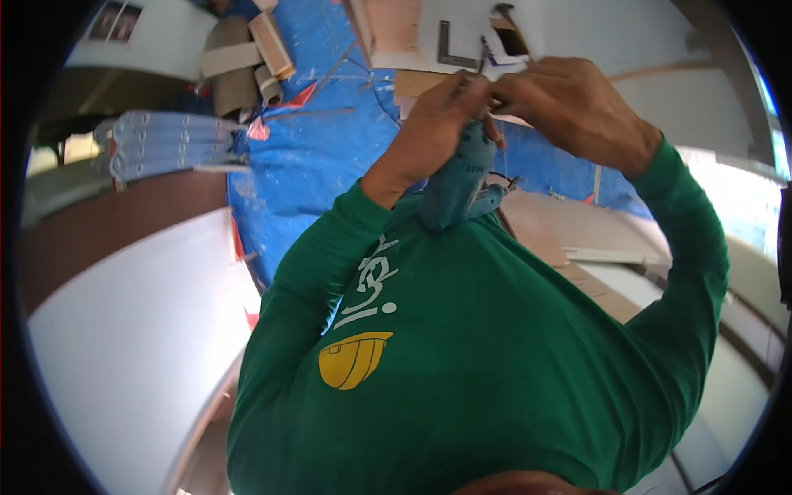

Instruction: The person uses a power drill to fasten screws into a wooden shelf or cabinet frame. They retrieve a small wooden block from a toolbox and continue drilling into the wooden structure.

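A teal power drill [459, 183] is held up close to my chest, its body pointing away from me and its rear end near my green shirt. My left hand [437, 124] is closed around the front end of the drill, at the chuck. A thin dark bit [483, 56] seems to stick out beyond the fingers. My right hand [573, 103] is closed at the same spot, its fingertips pinched beside the left ones. What the right fingers grip is hidden by the hand. The chuck itself is mostly covered by both hands.
Beyond my hands lie a dark L-shaped square [445, 51], a hammer [505, 11] and a small white-and-blue pack [500, 54]. A blue tarp [289, 181] covers the floor. Cardboard rolls [235, 78] and a folded ladder [177, 144] are at far left; boards [606, 289] lie right.
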### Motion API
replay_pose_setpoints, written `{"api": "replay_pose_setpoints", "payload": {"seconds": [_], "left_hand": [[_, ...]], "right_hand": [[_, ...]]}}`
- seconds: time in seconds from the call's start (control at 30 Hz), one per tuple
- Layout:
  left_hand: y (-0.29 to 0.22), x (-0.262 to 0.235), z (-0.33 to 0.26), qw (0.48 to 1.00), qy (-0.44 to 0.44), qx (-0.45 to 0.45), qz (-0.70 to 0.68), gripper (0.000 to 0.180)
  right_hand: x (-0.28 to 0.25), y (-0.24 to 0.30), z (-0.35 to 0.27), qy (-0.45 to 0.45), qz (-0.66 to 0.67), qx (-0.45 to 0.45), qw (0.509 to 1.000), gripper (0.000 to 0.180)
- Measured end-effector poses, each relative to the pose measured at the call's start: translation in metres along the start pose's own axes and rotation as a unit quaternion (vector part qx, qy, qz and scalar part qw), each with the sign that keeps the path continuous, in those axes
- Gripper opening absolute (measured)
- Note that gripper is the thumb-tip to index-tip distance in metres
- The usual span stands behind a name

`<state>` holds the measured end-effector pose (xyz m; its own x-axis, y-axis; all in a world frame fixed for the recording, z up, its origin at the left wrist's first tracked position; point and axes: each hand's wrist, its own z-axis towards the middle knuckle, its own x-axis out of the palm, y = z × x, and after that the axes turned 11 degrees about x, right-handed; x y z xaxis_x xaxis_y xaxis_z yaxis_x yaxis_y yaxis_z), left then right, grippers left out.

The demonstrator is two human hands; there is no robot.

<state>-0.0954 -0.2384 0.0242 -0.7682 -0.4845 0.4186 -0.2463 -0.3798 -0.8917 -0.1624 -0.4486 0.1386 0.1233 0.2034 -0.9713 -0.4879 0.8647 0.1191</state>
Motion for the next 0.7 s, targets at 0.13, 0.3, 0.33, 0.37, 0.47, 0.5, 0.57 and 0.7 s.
{"api": "replay_pose_setpoints", "payload": {"seconds": [0.13,0.3,0.33,0.37,0.47,0.5,0.57,0.7], "left_hand": [[-0.017,0.007,-0.005,0.999,-0.013,0.013,0.028,0.045],[-0.025,0.010,-0.018,0.999,-0.037,0.025,0.021,0.043],[-0.025,0.008,-0.020,0.998,-0.052,0.024,0.015,0.043],[-0.024,0.006,-0.021,0.998,-0.064,0.021,0.006,0.043],[-0.014,0.001,-0.023,0.985,-0.148,0.084,0.031,0.053],[-0.011,-0.002,-0.025,0.983,-0.155,0.088,0.046,0.052],[-0.004,-0.007,-0.025,0.979,-0.165,0.092,0.078,0.050],[-0.003,-0.011,-0.022,0.977,-0.181,0.053,0.100,0.049]], "right_hand": [[-0.011,0.017,0.011,-0.004,-0.045,0.006,0.999,0.021],[0.007,0.021,0.019,-0.068,-0.051,-0.024,0.996,0.031],[0.019,0.022,0.019,-0.095,-0.034,-0.009,0.995,0.031],[0.031,0.026,0.018,-0.121,-0.017,0.009,0.992,0.030],[0.072,0.051,0.019,-0.200,0.014,0.164,0.966,0.028],[0.086,0.062,0.019,-0.225,0.042,0.218,0.949,0.026],[0.107,0.084,0.021,-0.276,0.097,0.328,0.898,0.025],[0.121,0.098,0.031,-0.317,0.187,0.428,0.826,0.024]]}}
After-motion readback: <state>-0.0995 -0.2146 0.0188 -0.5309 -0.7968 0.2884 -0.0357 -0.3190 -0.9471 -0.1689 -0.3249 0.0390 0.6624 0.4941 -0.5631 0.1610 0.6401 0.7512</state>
